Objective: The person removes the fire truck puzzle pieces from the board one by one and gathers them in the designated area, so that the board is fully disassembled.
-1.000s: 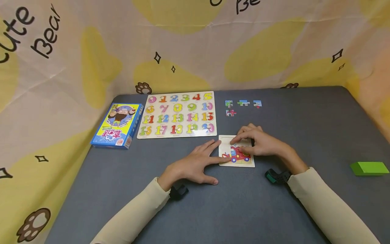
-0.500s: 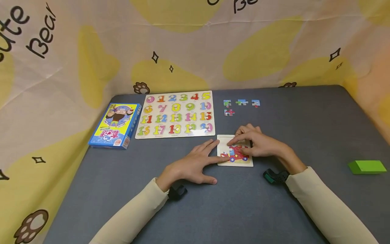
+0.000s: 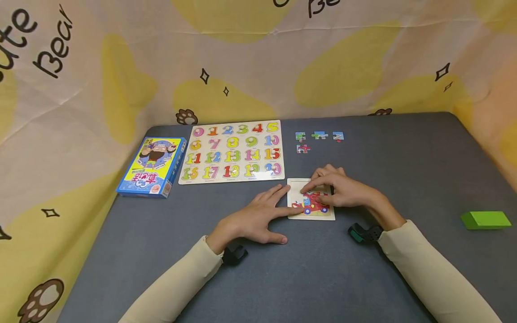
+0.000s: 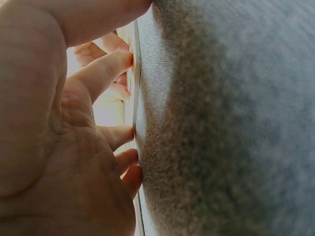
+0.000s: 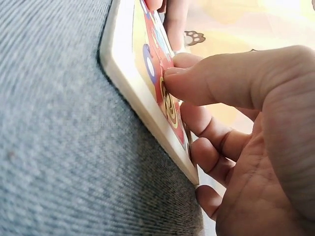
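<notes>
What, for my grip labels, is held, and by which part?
The left hand holds nothing, just touching the puzzle board; whether the right hand pinches anything cannot be told.

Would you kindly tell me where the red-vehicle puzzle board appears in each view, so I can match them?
Head: the puzzle board lies right of centre, below mid-height.
Left wrist: the puzzle board is a thin pale strip left of centre.
Right wrist: the puzzle board slants from the top edge to right of centre.
Shared landmark: the grey tabletop.
</notes>
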A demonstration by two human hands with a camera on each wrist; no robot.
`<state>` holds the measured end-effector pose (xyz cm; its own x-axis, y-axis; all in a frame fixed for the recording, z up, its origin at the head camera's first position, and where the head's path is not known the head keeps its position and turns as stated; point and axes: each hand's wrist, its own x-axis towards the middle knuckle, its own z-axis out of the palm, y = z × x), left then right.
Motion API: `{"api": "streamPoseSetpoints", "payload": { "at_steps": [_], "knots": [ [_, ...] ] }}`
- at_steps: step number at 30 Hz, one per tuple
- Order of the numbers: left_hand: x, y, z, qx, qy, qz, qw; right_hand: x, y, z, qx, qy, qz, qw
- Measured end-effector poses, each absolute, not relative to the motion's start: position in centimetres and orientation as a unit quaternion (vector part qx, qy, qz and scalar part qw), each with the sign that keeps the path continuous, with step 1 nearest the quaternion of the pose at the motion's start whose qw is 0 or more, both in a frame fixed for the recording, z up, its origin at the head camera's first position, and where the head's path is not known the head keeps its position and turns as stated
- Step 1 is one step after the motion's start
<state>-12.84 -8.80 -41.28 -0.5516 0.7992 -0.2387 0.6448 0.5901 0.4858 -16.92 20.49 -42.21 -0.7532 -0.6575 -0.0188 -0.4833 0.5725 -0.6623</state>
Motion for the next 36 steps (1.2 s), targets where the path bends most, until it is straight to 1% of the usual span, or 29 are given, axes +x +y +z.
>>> {"api": "streamPoseSetpoints", "payload": {
  "at_steps": [36],
  "knots": [
    [-12.86, -8.76, -41.2, 0.424, 0.861, 0.173, 0.22, -16.87, 20.31, -42.14, -0.34, 0.873, -0.329, 0.118]
  ]
}}
